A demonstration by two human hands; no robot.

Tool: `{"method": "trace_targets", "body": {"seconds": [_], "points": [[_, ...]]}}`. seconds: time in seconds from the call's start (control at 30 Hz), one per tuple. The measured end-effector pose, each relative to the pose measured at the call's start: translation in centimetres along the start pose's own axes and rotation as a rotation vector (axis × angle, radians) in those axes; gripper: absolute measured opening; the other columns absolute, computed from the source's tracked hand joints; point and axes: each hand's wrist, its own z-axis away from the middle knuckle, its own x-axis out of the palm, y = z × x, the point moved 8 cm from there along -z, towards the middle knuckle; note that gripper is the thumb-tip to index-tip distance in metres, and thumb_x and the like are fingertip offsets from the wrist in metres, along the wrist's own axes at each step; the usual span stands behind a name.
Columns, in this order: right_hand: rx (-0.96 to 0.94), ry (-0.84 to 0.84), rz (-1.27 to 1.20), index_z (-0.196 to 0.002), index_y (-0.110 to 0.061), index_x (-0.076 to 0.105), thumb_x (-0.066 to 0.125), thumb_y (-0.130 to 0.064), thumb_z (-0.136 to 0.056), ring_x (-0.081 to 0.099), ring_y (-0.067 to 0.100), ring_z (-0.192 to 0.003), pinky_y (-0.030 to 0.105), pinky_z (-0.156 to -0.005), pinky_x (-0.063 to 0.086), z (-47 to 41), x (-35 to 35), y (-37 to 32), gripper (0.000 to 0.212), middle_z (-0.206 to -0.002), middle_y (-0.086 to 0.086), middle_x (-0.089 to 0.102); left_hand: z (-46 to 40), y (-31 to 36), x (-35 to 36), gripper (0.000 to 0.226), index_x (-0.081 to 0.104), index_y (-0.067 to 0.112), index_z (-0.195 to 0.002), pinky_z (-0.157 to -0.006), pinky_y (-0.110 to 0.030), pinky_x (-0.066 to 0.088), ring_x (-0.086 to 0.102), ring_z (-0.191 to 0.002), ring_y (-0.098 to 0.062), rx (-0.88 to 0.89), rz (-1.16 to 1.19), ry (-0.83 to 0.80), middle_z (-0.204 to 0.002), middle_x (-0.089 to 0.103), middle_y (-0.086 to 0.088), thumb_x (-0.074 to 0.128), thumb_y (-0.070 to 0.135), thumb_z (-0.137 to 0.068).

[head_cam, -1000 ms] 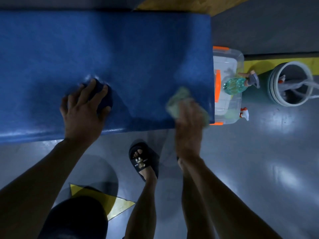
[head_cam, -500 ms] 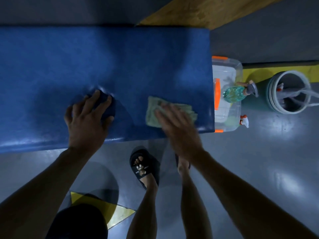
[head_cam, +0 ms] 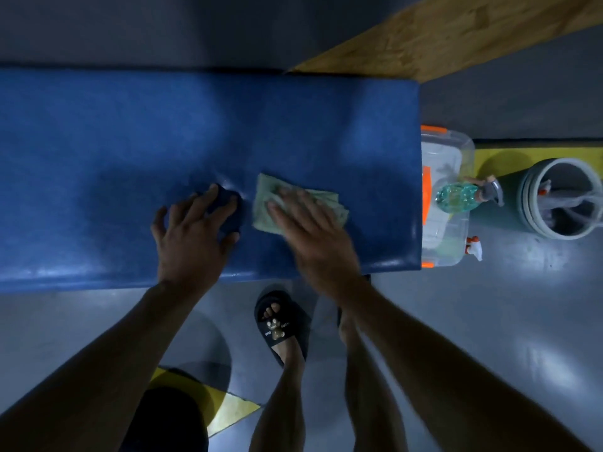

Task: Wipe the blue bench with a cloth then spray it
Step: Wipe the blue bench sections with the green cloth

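Left end of the blue bench (head_cam: 130, 151) is cut off by the frame edge; its legs are hidden under the pad. The right hand (head_cam: 313, 236) is motion-blurred, so finger outlines are soft. It lies flat, fingers straight and spread, pressing the cloth (head_cam: 261, 207) onto the bench top. Part of the cloth is covered by that hand.

The left hand (head_cam: 192, 236) rests on the bench just left of the cloth, fingers spread and relaxed, fingertips sinking into the padding and making a dark dimple with creases around it. It holds nothing.

Bench: padded, blue, leather-like cover with fine grain, rounded glossy front edge; long axis runs left to right across the view. Cloth: pale green, folded, soft, rumpled layers at its right edge, sitting right of centre near the front edge.

Off the bench's right end, a clear plastic box (head_cam: 447, 203) with orange clips; on it a green-tinted spray bottle (head_cam: 460, 197) lies on its side, nozzle pointing right. Contents of the round bucket (head_cam: 535, 230) beside it are hard to make out.
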Motion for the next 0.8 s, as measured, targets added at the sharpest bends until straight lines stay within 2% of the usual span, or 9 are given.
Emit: {"method": "trace_targets", "body": {"seconds": [0.13, 0.27, 0.33, 0.43, 0.53, 0.6, 0.67, 0.73, 0.8], "points": [[0.406, 0.102, 0.076, -0.157, -0.017, 0.036, 0.043, -0.015, -0.106, 0.029, 0.031, -0.152, 0.048, -0.125, 0.024, 2.4, -3.7, 13.1, 0.052, -0.163, 0.012, 0.037, -0.2, -0.1, 0.0, 0.061, 0.053, 0.037, -0.136, -0.106, -0.06, 0.031, 0.046, -0.127, -0.034, 0.001, 0.007, -0.005, -0.15, 0.047, 0.003, 0.075, 0.037, -0.08], [0.851, 0.186, 0.084, -0.16, -0.013, 0.03, 0.027, -0.026, -0.107, 0.029, 0.038, -0.152, 0.051, -0.125, 0.021, 1.6, -3.1, 12.5, 0.055, -0.165, 0.016, 0.03, -0.2, 0.0, 0.0, 0.06, 0.054, 0.034, -0.137, -0.106, -0.061, 0.03, 0.043, -0.129, -0.035, 0.004, 0.033, 0.002, -0.151, 0.047, 0.001, 0.075, 0.035, -0.081], [0.759, 0.149, 0.015, -0.16, -0.015, 0.029, 0.027, -0.029, -0.107, 0.028, 0.039, -0.152, 0.05, -0.126, 0.015, -0.7, -1.2, 7.3, 0.055, -0.166, 0.013, 0.027, 0.0, 0.1, -0.1, 0.06, 0.054, 0.034, -0.138, -0.106, -0.061, 0.029, 0.042, -0.13, -0.035, -0.002, 0.026, -0.002, -0.151, 0.046, 0.001, 0.075, 0.036, -0.081], [0.27, -0.079, -0.021, -0.161, -0.023, 0.025, 0.03, -0.025, -0.107, 0.02, 0.033, -0.156, 0.048, -0.127, 0.015, -2.9, 0.8, 0.7, 0.055, -0.169, 0.005, 0.023, -0.3, 0.1, -0.3, 0.06, 0.055, 0.033, -0.137, -0.105, -0.06, 0.03, 0.043, -0.128, -0.036, -0.005, 0.009, -0.006, -0.151, 0.047, 0.0, 0.076, 0.036, -0.08], [-0.001, -0.148, 0.051, -0.16, -0.024, 0.03, 0.035, -0.013, -0.1, 0.022, 0.029, -0.156, 0.044, -0.125, 0.021, -3.3, -0.8, 5.3, 0.062, -0.168, 0.002, 0.026, -0.5, 0.2, -0.5, 0.061, 0.056, 0.033, -0.136, -0.105, -0.06, 0.032, 0.046, -0.126, -0.035, 0.0, -0.009, -0.024, -0.149, 0.048, 0.0, 0.077, 0.036, -0.078], [0.118, -0.078, 0.088, -0.159, -0.018, 0.034, 0.044, -0.003, -0.095, 0.028, 0.034, -0.153, 0.045, -0.127, 0.018, -3.1, -2.5, 11.8, 0.066, -0.166, 0.008, 0.031, -0.8, 0.2, -0.8, 0.061, 0.06, 0.032, -0.132, -0.104, -0.06, 0.033, 0.048, -0.124, -0.036, 0.004, -0.003, -0.016, -0.146, 0.052, -0.001, 0.081, 0.036, -0.075], [0.421, 0.008, 0.066, -0.16, -0.018, 0.028, 0.044, -0.008, -0.101, 0.027, 0.037, -0.153, 0.051, -0.126, 0.021, -2.6, -4.5, 17.3, 0.062, -0.167, 0.011, 0.028, -1.4, 0.3, -1.3, 0.063, 0.064, 0.03, -0.127, -0.102, -0.058, 0.034, 0.05, -0.12, -0.038, 0.02, 0.003, 0.0, -0.141, 0.055, -0.002, 0.086, 0.036, -0.069], [0.695, 0.12, 0.052, -0.16, -0.017, 0.03, 0.037, -0.02, -0.107, 0.03, 0.039, -0.151, 0.055, -0.122, 0.026, -2.5, -4.6, 17.7, 0.053, -0.166, 0.015, 0.03, -2.2, 0.3, -2.2, 0.075, 0.062, 0.03, -0.13, -0.103, -0.058, 0.033, 0.049, -0.12, -0.038, 0.029, -0.008, 0.001, -0.14, 0.054, -0.004, 0.09, 0.038, -0.061], [0.69, 0.188, 0.08, -0.156, -0.012, 0.039, 0.038, -0.022, -0.106, 0.034, 0.04, -0.149, 0.053, -0.124, 0.021, -3.9, -3.6, 13.6, 0.051, -0.162, 0.017, 0.036, -3.2, 0.5, -2.6, 0.097, 0.052, 0.029, -0.142, -0.107, -0.06, 0.029, 0.043, -0.128, -0.039, 0.047, -0.035, -0.032, -0.15, 0.043, -0.007, 0.092, 0.042, -0.055]]}}
